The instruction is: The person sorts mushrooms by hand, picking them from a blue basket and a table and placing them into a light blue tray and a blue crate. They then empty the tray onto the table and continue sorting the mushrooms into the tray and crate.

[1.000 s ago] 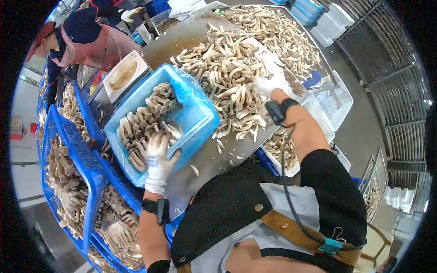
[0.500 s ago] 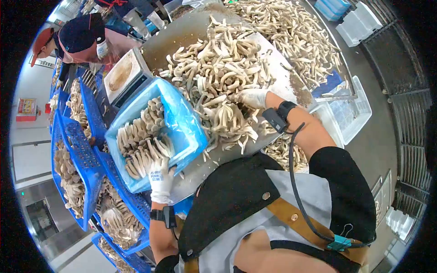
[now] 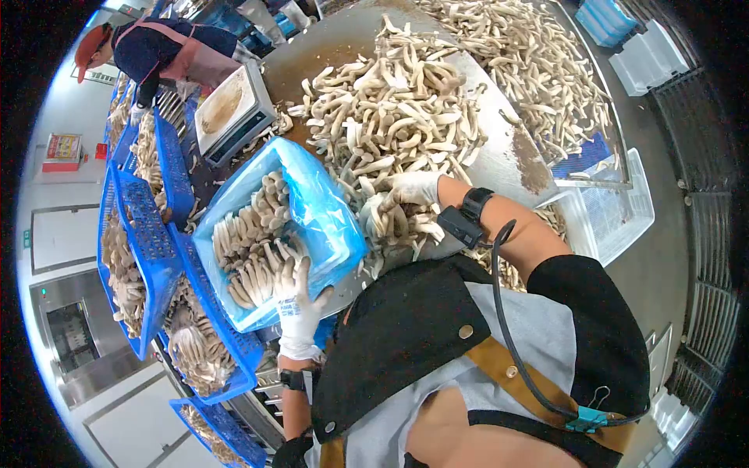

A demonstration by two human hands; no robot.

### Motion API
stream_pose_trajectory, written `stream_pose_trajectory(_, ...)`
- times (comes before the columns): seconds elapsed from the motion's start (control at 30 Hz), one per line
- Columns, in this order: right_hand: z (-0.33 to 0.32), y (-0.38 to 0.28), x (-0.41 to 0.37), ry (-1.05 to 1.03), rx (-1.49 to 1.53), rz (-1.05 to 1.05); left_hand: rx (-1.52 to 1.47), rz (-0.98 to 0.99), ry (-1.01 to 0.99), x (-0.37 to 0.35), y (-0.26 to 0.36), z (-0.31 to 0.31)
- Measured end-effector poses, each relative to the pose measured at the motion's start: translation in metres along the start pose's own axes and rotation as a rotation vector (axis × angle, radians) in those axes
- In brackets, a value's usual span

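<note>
My left hand (image 3: pixel 299 306), in a white glove, lies at the near edge of a blue basket lined with a blue plastic bag (image 3: pixel 326 222). Its fingers are spread and touch the near end of the mushroom rows (image 3: pixel 253 222) in the bag. On the metal table, my gloved right hand (image 3: pixel 402 193) reaches into the near part of a large mushroom pile (image 3: pixel 398 117). Its fingers curl down round some mushrooms there, and the fingertips are partly hidden.
A scale (image 3: pixel 234 113) stands beyond the lined basket. Blue baskets of mushrooms (image 3: pixel 148 257) line the left side. More mushrooms (image 3: pixel 530 70) fill a bin at the upper right, near a clear crate (image 3: pixel 612 210). A co-worker (image 3: pixel 168 51) stands at the upper left.
My left hand's fingers have spread wider. My right hand has moved nearer to me and left, onto the pile's near mushrooms. The co-worker's arm has moved toward the left baskets. The view has shifted slightly.
</note>
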State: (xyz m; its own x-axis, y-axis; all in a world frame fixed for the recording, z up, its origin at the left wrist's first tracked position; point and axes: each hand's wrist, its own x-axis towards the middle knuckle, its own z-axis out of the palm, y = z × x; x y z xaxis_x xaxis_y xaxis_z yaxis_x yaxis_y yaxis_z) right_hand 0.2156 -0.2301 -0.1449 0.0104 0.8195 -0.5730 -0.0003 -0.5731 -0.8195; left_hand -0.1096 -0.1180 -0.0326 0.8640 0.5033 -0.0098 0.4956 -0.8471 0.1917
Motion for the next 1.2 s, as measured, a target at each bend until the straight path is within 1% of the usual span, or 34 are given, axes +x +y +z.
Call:
stream_pose_trajectory(0.03,-0.004,-0.001,-0.005,-0.006,-0.039,-0.044,0.007,0.019,0.013,0.002,0.004,0.0)
stream_pose_trajectory(0.07,-0.008,-0.018,-0.027,-0.011,-0.079,-0.087,0.039,0.014,0.013,0.002,0.004,0.003)
stream_pose_trajectory(0.1,-0.012,-0.025,-0.041,-0.016,-0.118,-0.129,-0.001,-0.058,-0.077,0.003,-0.004,0.011)
stream_pose_trajectory(0.13,-0.018,-0.014,-0.038,-0.001,-0.122,-0.095,-0.041,-0.129,-0.166,0.001,-0.016,0.022)
stream_pose_trajectory(0.17,-0.021,-0.007,-0.045,0.014,-0.02,-0.122,-0.081,-0.198,-0.257,0.003,-0.019,0.023)
stream_pose_trajectory(0.23,-0.029,-0.002,-0.065,0.051,0.184,-0.174,-0.083,-0.122,-0.044,0.002,-0.008,0.017)
stream_pose_trajectory(0.27,-0.028,-0.003,-0.078,0.05,0.405,-0.204,-0.088,-0.082,0.057,0.002,0.003,0.012)
stream_pose_trajectory(0.3,-0.027,-0.005,-0.092,0.049,0.624,-0.234,-0.192,-0.078,0.071,0.005,0.011,0.007)
stream_pose_trajectory(0.33,-0.035,0.032,-0.077,0.053,0.565,-0.339,-0.295,-0.076,0.084,0.013,0.02,0.002)
stream_pose_trajectory(0.37,-0.036,0.044,-0.072,0.033,0.639,-0.401,-0.397,-0.077,0.101,0.021,0.029,-0.001)
stream_pose_trajectory(0.4,-0.033,0.038,-0.077,0.006,0.714,-0.464,-0.722,-0.256,-0.097,0.033,0.036,-0.002)
stream_pose_trajectory(0.43,-0.023,0.033,-0.083,-0.045,0.928,-0.483,-1.018,-0.32,-0.286,0.048,0.045,-0.002)
stream_pose_trajectory(0.47,-0.011,0.017,-0.09,-0.101,1.142,-0.5,-1.183,-0.282,-0.365,0.063,0.053,0.007)
stream_pose_trajectory(0.5,-0.003,0.014,-0.086,-0.119,1.254,-0.496,-1.372,-0.187,-0.414,0.076,0.057,0.026)
stream_pose_trajectory(0.53,0.004,0.014,-0.079,-0.138,1.365,-0.49,-1.452,-0.103,-0.422,0.09,0.075,0.025)
stream_pose_trajectory(0.57,0.011,0.011,-0.074,-0.156,1.478,-0.484,-1.672,0.051,-0.412,0.103,0.083,0.043)
stream_pose_trajectory(0.6,0.023,-0.011,-0.085,-0.17,1.509,-0.544,-1.771,0.045,-0.375,0.109,0.093,0.051)
stream_pose_trajectory(0.63,0.029,-0.014,-0.085,-0.246,1.557,-0.366,-1.868,0.041,-0.343,0.114,0.099,0.059)
stream_pose_trajectory(0.7,0.041,-0.027,-0.093,0.003,1.189,-0.43,-2.143,-0.114,-0.366,0.13,0.11,0.066)
stream_pose_trajectory(0.73,0.037,-0.026,-0.094,0.174,0.799,-0.482,-2.095,-0.138,-0.262,0.129,0.113,0.068)
stream_pose_trajectory(0.77,0.033,-0.025,-0.096,0.362,0.408,-0.482,-2.192,-0.135,-0.406,0.135,0.106,0.068)
stream_pose_trajectory(0.83,0.031,-0.015,-0.103,0.844,-0.052,-0.636,-2.13,-0.138,-0.375,0.132,0.103,0.076)
stream_pose_trajectory(0.87,0.03,-0.029,-0.122,0.968,-0.166,-0.632,-2.097,-0.133,-0.346,0.135,0.107,0.077)
stream_pose_trajectory(0.93,0.032,-0.038,-0.128,0.904,-0.308,-0.617,-2.031,-0.128,-0.287,0.135,0.115,0.08)
stream_pose_trajectory(0.97,0.034,-0.041,-0.128,0.872,-0.374,-0.604,-2.05,-0.095,-0.304,0.133,0.119,0.076)
stream_pose_trajectory(1.0,0.033,-0.04,-0.12,0.911,-0.38,-0.6,-2.068,-0.058,-0.321,0.133,0.123,0.072)
stream_pose_trajectory(1.03,0.029,-0.04,-0.118,0.876,-0.359,-0.573,-2.087,-0.018,-0.335,0.134,0.127,0.065)
stream_pose_trajectory(1.07,0.023,-0.04,-0.116,0.839,-0.342,-0.552,-2.024,-0.16,-0.39,0.132,0.138,0.041)
stream_pose_trajectory(1.1,0.02,-0.04,-0.114,0.799,-0.325,-0.533,-2.04,-0.193,-0.368,0.133,0.137,0.044)
stream_pose_trajectory(1.13,0.023,-0.037,-0.115,0.78,-0.252,-0.543,-2.053,-0.232,-0.347,0.133,0.133,0.053)
stream_pose_trajectory(1.17,0.022,-0.03,-0.114,0.707,-0.04,-0.516,-2.066,-0.273,-0.324,0.133,0.127,0.063)
stream_pose_trajectory(1.2,0.02,-0.027,-0.116,0.629,0.167,-0.485,-2.219,-0.321,-0.301,0.139,0.124,0.071)
